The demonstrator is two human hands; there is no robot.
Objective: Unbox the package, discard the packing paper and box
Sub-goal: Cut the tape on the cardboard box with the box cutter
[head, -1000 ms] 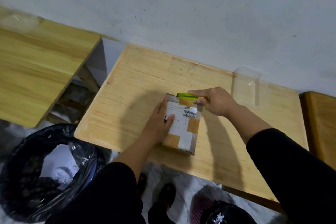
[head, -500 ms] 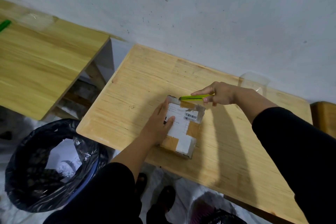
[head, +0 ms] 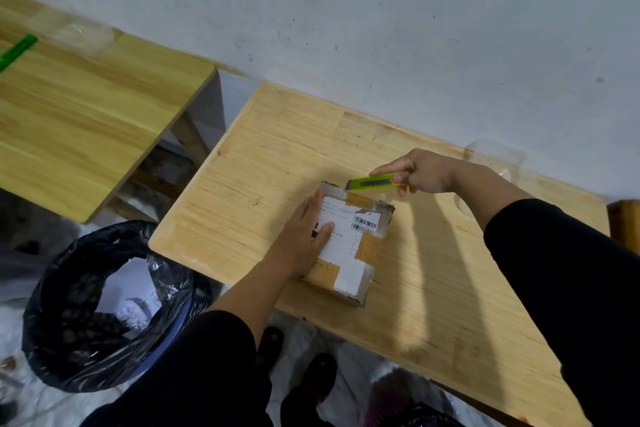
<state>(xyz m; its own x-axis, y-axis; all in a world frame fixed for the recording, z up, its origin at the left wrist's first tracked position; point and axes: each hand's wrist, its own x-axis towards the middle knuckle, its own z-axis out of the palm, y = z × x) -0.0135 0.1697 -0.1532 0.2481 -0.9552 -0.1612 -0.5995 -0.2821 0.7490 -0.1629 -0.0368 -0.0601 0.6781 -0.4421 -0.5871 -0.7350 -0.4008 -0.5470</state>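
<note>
In the head view, the left hand (head: 304,236) lies flat with straight fingers pressing the top of the taped package (head: 349,243), which sits on the wooden table (head: 277,149). The right hand (head: 420,172) grips a yellow-green utility knife (head: 375,182), fingers curled round its handle; the tip seems to touch the package's far edge, just beyond the left fingertips.

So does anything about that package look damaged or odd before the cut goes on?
Yes: the package is worn, its far right corner crushed and frayed, with mismatched brown tape patches. Left hand rests on it; right hand holds the green knife at its far edge.
</note>
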